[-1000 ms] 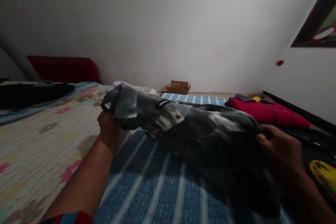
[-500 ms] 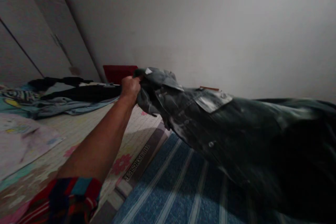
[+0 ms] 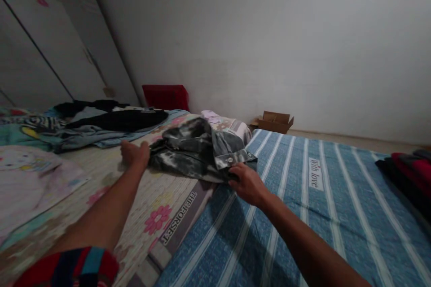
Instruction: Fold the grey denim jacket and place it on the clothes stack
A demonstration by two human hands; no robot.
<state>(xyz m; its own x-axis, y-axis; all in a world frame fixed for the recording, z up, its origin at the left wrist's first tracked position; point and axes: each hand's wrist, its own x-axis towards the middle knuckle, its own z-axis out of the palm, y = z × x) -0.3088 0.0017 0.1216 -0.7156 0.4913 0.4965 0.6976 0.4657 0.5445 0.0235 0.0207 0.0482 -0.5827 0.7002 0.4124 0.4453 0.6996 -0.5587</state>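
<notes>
Nearest, sleeve: one striped red and blue sleeve (image 3: 72, 269) at the lower left, on the person's left arm.
Arms: two bare forearms reach forward, one from each side.
Mats: two lie side by side; one blue striped mat (image 3: 303, 215) on the right carries a white "With love" label, and one floral mat (image 3: 111, 188) on the left has a grey edge band printed "THE FORSET".
Right hand: right hand (image 3: 247, 183) rests palm down on the near right edge of the jacket, fingers curled onto the cloth; whether they pinch it cannot be told.
Left hand: left hand (image 3: 135, 153) lies at the jacket's left edge, fingers loosely apart and touching the cloth, not clamped on it.
Jacket: one grey mottled jacket (image 3: 198, 152), bundled, lies on the floral mat at the seam where the two mats meet, between the two hands; one metal button shows near the right hand.
Clothes, right: one stack of red and black garments (image 3: 409, 175) at the far right edge of the blue mat.
Clothes, left: a heap of black and blue garments (image 3: 101, 123) behind the left hand.
Cushion: one red cushion (image 3: 164, 97) against the wall.
Box: one open cardboard box (image 3: 274, 122) on the floor by the wall.
Cupboard: pale doors (image 3: 50, 49) at the far left.
</notes>
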